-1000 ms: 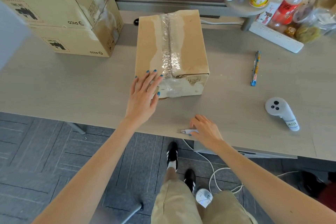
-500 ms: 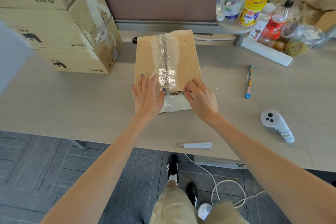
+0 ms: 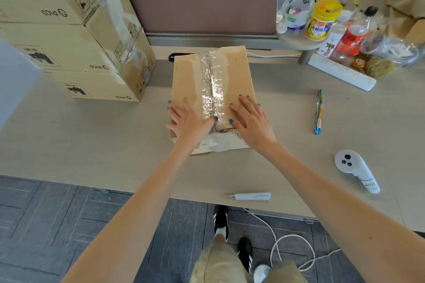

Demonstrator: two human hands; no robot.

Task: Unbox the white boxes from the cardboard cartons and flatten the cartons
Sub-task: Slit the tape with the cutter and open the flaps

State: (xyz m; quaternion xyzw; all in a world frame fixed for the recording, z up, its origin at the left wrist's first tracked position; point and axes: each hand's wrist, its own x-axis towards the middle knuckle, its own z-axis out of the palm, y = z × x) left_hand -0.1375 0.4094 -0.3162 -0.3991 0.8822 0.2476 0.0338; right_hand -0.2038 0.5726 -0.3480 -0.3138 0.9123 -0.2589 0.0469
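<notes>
Two hands are pressed flat on the taped carton [image 3: 184, 80] at mid-desk [image 3: 92, 145], left hand [image 3: 188, 119] and right hand [image 3: 250, 119] spread beside the seam, nothing gripped. Stacked cartons [image 3: 69, 53] are seen far left, a pink divider [image 3: 200, 4] behind, grey floor tiles [image 3: 46, 225] below.

We rest our left hand [image 3: 190, 122] and right hand [image 3: 250, 119] on the carton [image 3: 186, 78], mid bench [image 3: 80, 140]; stacked cartons [image 3: 76, 57] stand left of it, a controller [image 3: 354, 169] right.

Office, desk [image 3: 92, 145], partition screen [image 3: 200, 4], power strip [image 3: 342, 72]
</notes>
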